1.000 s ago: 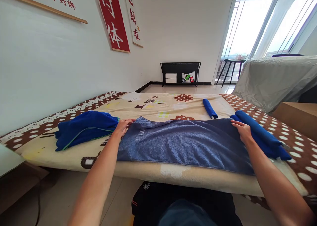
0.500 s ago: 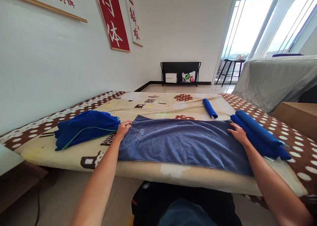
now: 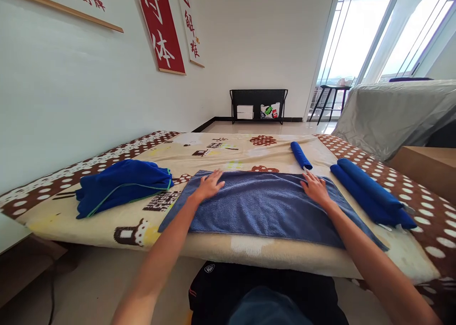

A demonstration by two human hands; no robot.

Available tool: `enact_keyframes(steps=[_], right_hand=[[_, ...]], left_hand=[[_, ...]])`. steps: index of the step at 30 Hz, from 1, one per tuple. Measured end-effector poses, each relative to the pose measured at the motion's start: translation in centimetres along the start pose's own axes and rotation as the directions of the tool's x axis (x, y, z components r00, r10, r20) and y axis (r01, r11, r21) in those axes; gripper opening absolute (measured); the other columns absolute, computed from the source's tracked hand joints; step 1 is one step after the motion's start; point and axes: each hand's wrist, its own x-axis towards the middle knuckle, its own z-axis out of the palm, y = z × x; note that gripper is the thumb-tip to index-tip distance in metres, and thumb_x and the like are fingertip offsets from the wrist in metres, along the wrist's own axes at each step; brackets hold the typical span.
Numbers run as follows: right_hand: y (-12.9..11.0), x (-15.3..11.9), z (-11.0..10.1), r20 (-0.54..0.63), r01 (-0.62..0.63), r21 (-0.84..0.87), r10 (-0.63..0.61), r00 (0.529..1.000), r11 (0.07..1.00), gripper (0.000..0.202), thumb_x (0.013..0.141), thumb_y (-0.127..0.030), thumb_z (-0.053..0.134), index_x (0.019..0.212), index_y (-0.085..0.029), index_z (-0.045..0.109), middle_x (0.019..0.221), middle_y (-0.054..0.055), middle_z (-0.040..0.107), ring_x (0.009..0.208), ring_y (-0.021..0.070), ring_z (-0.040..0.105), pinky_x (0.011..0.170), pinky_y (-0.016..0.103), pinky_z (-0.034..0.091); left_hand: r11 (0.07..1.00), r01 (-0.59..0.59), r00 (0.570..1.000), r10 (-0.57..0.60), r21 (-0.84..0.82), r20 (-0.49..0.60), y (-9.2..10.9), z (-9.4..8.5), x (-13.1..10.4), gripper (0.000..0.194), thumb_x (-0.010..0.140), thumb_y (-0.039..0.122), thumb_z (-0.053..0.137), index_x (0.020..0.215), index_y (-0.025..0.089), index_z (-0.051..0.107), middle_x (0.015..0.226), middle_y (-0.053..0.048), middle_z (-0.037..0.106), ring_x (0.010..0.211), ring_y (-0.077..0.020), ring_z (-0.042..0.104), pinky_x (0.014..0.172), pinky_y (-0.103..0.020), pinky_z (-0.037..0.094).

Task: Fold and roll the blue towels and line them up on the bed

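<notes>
A grey-blue towel (image 3: 256, 206) lies spread along the near edge of the patterned blanket (image 3: 213, 156). On its left part rests my left hand (image 3: 209, 186), fingers apart and holding nothing. My right hand (image 3: 316, 188) is on the towel's right part near the far edge, also with spread fingers and nothing held. Just beyond it is a small rolled blue cloth (image 3: 301, 155). Two larger blue rolls (image 3: 370, 189) lie side by side to the right. A crumpled blue cloth with green edging (image 3: 123, 185) sits at the left.
Against the far wall stands a black rack (image 3: 259, 99) holding a white box and a bag. A black stool (image 3: 327, 101) is by the window. At the right are a covered piece of furniture (image 3: 395, 111) and a cardboard box (image 3: 423, 173).
Both hands have moved inward from the towel's far corners onto its surface. The towel's left and right ends now lie spread further outward, and its left end is flatter.
</notes>
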Motion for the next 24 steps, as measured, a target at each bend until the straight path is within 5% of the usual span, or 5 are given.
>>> enact_keyframes(steps=[5,9,16,24], right_hand=[[-7.0,-2.0,0.5,0.120,0.287,0.086,-0.296,0.948,0.954,0.062,0.098,-0.059,0.026,0.153,-0.031,0.029,0.162,0.002,0.022,0.149,0.0212,0.022,0.119,0.047,0.023],[-10.3,-5.6,0.9,0.195,0.386,0.142,-0.408,0.892,0.912,0.069,0.097,-0.064,0.027,0.156,-0.030,0.022,0.162,0.003,0.020,0.149,0.0205,0.021,0.119,0.046,0.026],[-8.8,-13.6,-1.0,0.132,0.481,0.112,-0.492,0.860,0.870,0.060,0.101,-0.050,0.030,0.157,-0.033,0.016,0.161,0.003,0.022,0.148,0.0194,0.025,0.118,0.045,0.029],[-6.4,-18.8,-2.0,-0.185,0.627,-0.049,-0.624,0.759,0.777,0.055,0.095,-0.028,0.054,0.148,-0.023,0.040,0.148,0.009,0.048,0.132,0.0214,0.049,0.105,0.040,0.042]], left_hand=[[0.948,-0.316,0.931,0.315,-0.022,0.187,8.4,2.6,-2.6,0.058,0.100,0.050,0.036,0.154,0.031,0.028,0.162,-0.004,0.024,0.150,-0.0212,0.021,0.119,-0.046,0.016],[0.883,-0.468,0.848,0.461,-0.040,0.261,12.2,4.8,-6.7,0.060,0.101,0.054,0.032,0.156,0.031,0.022,0.163,-0.004,0.020,0.150,-0.0208,0.021,0.119,-0.047,0.020],[0.824,-0.559,0.828,0.550,0.088,0.106,12.6,5.8,-13.2,0.057,0.102,0.045,0.037,0.156,0.030,0.024,0.161,-0.004,0.028,0.148,-0.0214,0.027,0.120,-0.045,0.023],[0.719,-0.662,0.736,0.677,0.211,0.001,11.6,5.8,-14.3,0.038,0.099,0.019,0.042,0.136,0.017,0.054,0.140,-0.008,0.058,0.132,-0.0214,0.052,0.108,-0.040,0.046]])
